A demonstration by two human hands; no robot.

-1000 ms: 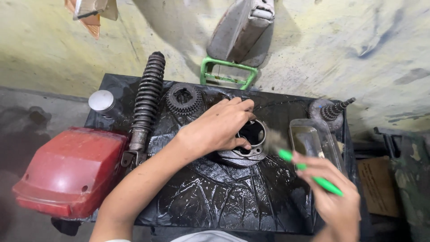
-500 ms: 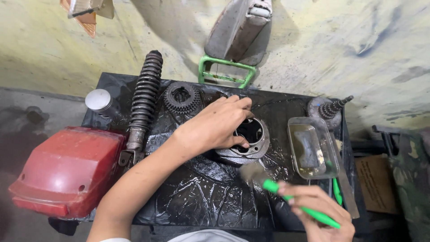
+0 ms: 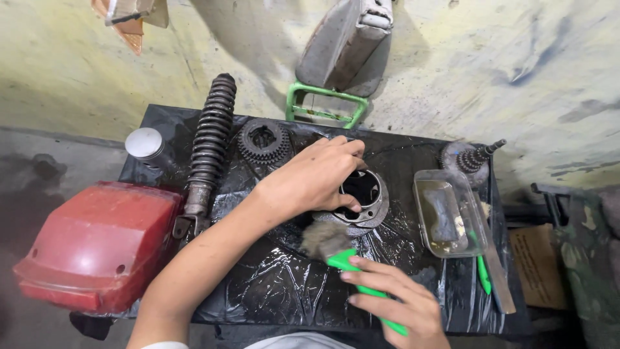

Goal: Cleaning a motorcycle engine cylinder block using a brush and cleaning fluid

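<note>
Cleaning of a metal cylinder part [image 3: 361,197] is the step in hand, by the look of it. The part lies near the middle of the desk [image 3: 258,291], which is covered in black plastic sheet, wet and creased. The left hand [image 3: 316,178] is closed over the part's near rim, fingers curled on its edge, steadying it. The right hand [image 3: 394,304] is wrapped around the green handle of a brush [image 3: 329,245], whose grey bristles rest just beside the part on its near side.

The next move would seem to call for a firm hold with the left hand while the bristles work over the part's outer wall and bore.

Toward the right edge stands a clear tray [image 3: 442,216] of murky liquid, with a geared shaft [image 3: 471,158] behind it at the far right corner. A gear cluster [image 3: 263,141] and a black coil shock absorber [image 3: 210,145] lie toward the far left, a white-capped can [image 3: 145,143] beside them. A red cover [image 3: 97,242] sits off the left edge. Nothing blocks the brush; the tray is the nearest obstacle.
</note>
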